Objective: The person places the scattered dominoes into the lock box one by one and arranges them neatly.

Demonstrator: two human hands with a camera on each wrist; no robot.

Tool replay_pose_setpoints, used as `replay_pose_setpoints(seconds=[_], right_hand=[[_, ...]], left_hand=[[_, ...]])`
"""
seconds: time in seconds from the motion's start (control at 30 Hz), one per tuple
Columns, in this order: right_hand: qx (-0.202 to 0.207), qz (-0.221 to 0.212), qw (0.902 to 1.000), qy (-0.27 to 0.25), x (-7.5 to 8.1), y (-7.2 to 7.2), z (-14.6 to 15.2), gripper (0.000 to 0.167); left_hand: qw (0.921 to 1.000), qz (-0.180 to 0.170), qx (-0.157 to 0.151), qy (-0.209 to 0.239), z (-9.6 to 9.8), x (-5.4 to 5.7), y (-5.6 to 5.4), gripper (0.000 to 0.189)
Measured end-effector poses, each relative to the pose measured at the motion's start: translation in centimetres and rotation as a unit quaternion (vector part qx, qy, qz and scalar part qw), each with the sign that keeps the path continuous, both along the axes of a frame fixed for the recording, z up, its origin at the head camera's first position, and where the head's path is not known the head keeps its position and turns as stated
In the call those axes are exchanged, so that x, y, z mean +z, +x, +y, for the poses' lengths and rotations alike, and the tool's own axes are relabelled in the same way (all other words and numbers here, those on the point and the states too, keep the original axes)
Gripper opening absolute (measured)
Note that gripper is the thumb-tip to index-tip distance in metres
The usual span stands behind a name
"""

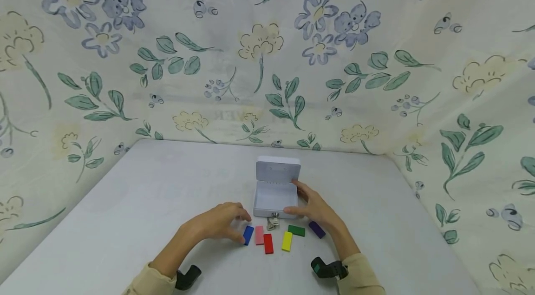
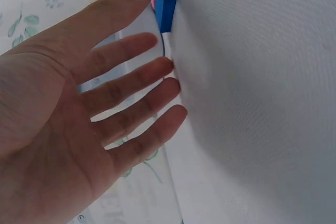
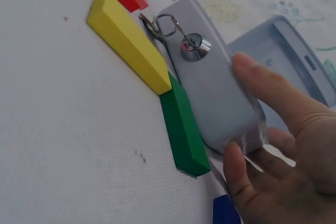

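Observation:
A small pale grey metal cash box [image 1: 273,197] stands on the table with its lid [image 1: 277,170] raised at the back. Keys on a ring [image 1: 272,224] hang from the lock at its front. My right hand [image 1: 314,206] grips the box at its right side, thumb on the front rim and other fingers along the side wall. On the left, my left hand [image 1: 217,221] hovers low beside a blue block [image 1: 248,235], its fingers spread and loosely bent. In the left wrist view, the thumb tip overlaps the blue block [image 2: 166,3], and the palm holds nothing.
In front of the box lie a pink block [image 1: 259,235], a red block [image 1: 268,244], a yellow block [image 1: 287,241] and a green block [image 1: 296,230]. A dark blue block [image 1: 316,229] lies beneath my right wrist. Flowered cloth [image 1: 261,72] surrounds the white table [image 1: 188,169].

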State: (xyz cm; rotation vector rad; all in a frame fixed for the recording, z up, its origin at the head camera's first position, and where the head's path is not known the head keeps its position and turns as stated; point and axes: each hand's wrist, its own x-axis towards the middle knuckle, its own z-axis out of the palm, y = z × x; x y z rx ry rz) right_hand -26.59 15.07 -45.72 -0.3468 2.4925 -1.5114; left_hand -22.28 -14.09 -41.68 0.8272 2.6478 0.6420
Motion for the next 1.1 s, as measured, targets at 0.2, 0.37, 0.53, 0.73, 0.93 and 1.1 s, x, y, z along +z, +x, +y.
replay_pose_setpoints(seconds=[0.2,0.37,0.53,0.73,0.93,1.1], right_hand=[[-0.005,-0.003,0.9999,0.016,0.17,-0.15,0.01,0.1],[-0.008,-0.005,0.9997,0.021,0.24,-0.15,0.08,0.1],[-0.01,-0.017,0.9997,0.012,-0.12,-0.12,0.11,0.101],[-0.005,-0.009,0.9999,0.005,-0.06,-0.16,0.05,0.101],[-0.003,-0.003,1.0,0.008,0.04,-0.11,0.03,0.1],[0.002,-0.002,1.0,0.008,0.02,-0.11,0.07,0.101]], left_hand=[[0.9999,0.011,-0.005,-0.008,-0.01,-0.05,0.13,0.047],[0.9998,0.015,-0.005,-0.013,0.14,-0.08,0.12,0.045],[0.9997,0.016,-0.003,-0.019,0.29,-0.16,0.35,0.041],[0.9992,0.027,0.007,-0.03,0.46,-0.4,0.42,0.039],[0.9987,0.036,0.001,-0.036,0.45,-0.34,0.42,0.037],[0.9987,0.04,0.001,-0.033,0.4,-0.23,0.39,0.036]])
